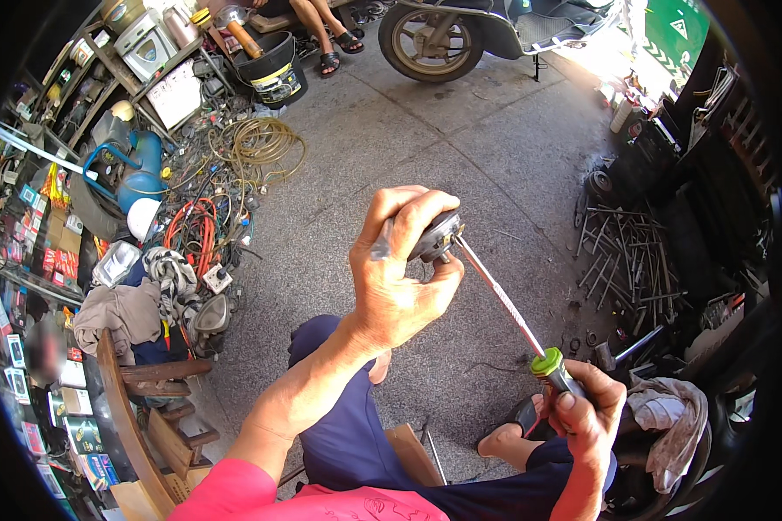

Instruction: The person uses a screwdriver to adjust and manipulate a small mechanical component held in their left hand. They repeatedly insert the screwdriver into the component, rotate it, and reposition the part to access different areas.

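My left hand [400, 278] is raised in the middle of the view, its fingers wrapped round a dark, round, ribbed part [434, 240] with small metal bits on its edge. The exact kind of that part does not show. At the lower right, my right hand [589, 408] grips the green and black handle of a screwdriver [506, 304]. Its long shaft slants up to the left, and the tip meets the right edge of the round part. My left palm and fingers hide much of that part.
A scooter [460, 39] stands at the far side. Coiled hose [261, 149] and cables lie on the left floor beside a blue tank [143, 169]. A wooden chair [135, 417] is close on my left. Metal rods [630, 260] are heaped at right. Another person's feet [334, 52] show near a black bucket [274, 74].
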`<action>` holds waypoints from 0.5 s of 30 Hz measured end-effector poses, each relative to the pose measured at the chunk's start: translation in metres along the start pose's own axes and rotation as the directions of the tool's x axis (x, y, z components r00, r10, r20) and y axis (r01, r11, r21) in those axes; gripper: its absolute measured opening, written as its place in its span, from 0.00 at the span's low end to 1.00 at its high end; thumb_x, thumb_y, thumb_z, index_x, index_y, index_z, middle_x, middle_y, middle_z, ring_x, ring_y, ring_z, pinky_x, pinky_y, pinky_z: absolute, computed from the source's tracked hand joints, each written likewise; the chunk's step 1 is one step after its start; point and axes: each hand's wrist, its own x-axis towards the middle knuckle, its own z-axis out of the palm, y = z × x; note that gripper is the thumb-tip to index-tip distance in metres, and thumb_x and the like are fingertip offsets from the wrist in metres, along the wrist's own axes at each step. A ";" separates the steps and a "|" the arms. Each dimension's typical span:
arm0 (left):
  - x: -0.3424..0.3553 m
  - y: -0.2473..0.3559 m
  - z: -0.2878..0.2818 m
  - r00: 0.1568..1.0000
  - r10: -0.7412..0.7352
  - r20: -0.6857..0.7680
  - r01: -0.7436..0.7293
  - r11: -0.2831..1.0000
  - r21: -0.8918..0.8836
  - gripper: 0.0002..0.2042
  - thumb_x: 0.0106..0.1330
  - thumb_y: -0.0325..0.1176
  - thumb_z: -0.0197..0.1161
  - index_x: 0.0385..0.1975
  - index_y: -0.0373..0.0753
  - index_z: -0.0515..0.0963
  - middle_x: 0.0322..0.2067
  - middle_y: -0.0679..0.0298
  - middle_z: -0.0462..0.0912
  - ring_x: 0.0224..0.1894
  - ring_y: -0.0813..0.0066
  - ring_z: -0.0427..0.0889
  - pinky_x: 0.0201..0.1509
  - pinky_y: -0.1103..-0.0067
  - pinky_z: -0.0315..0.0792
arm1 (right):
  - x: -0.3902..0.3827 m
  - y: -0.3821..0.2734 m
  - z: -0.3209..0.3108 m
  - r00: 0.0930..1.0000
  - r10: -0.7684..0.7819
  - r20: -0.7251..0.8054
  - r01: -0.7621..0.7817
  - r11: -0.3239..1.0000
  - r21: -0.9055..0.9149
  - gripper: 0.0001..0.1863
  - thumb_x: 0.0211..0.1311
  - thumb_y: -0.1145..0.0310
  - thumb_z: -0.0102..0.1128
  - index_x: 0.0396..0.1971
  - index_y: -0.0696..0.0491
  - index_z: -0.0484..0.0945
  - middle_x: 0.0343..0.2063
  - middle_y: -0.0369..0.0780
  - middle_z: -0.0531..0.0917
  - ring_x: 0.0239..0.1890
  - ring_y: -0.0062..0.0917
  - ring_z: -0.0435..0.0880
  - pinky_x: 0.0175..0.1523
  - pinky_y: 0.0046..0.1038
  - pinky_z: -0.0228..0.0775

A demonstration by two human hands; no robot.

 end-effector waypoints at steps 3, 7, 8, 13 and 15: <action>0.001 0.004 0.000 1.000 0.000 0.028 -0.001 0.999 0.034 0.26 0.41 0.16 0.62 0.45 0.42 0.77 0.39 0.61 0.74 0.40 0.68 0.81 0.38 0.77 0.78 | 0.005 0.004 -0.009 0.988 0.138 0.068 -0.146 0.980 0.137 0.27 0.50 0.57 0.57 0.37 0.70 0.79 0.15 0.46 0.78 0.07 0.21 0.70 0.12 0.19 0.58; 0.000 0.003 0.000 0.999 -0.039 0.029 0.038 0.999 0.017 0.26 0.41 0.16 0.62 0.45 0.41 0.77 0.38 0.61 0.74 0.38 0.69 0.80 0.38 0.77 0.77 | 0.007 -0.001 -0.008 0.956 0.255 0.144 -0.281 0.936 0.210 0.27 0.50 0.57 0.57 0.36 0.71 0.79 0.12 0.44 0.76 0.06 0.20 0.68 0.11 0.19 0.57; -0.001 0.003 0.000 0.998 -0.051 0.029 0.051 0.999 -0.002 0.26 0.41 0.16 0.62 0.45 0.41 0.77 0.38 0.62 0.73 0.38 0.70 0.80 0.38 0.77 0.76 | 0.007 -0.001 -0.008 0.957 0.240 0.162 -0.269 0.944 0.192 0.25 0.53 0.60 0.57 0.39 0.70 0.78 0.14 0.44 0.77 0.09 0.19 0.70 0.13 0.18 0.57; -0.005 0.002 0.002 0.988 -0.151 0.040 0.154 0.984 -0.094 0.25 0.41 0.14 0.59 0.44 0.37 0.77 0.37 0.63 0.73 0.37 0.73 0.80 0.41 0.79 0.75 | 0.002 -0.010 -0.006 0.963 0.216 0.164 -0.234 0.966 0.105 0.20 0.59 0.66 0.56 0.45 0.68 0.77 0.18 0.41 0.80 0.14 0.16 0.73 0.19 0.17 0.58; -0.007 0.002 0.004 0.984 -0.174 0.038 0.178 0.976 -0.125 0.24 0.41 0.14 0.59 0.44 0.37 0.77 0.38 0.63 0.72 0.38 0.74 0.79 0.40 0.80 0.75 | 0.001 -0.010 -0.003 0.968 0.208 0.141 -0.222 0.971 0.089 0.20 0.59 0.67 0.56 0.45 0.67 0.77 0.18 0.41 0.79 0.15 0.15 0.72 0.19 0.17 0.59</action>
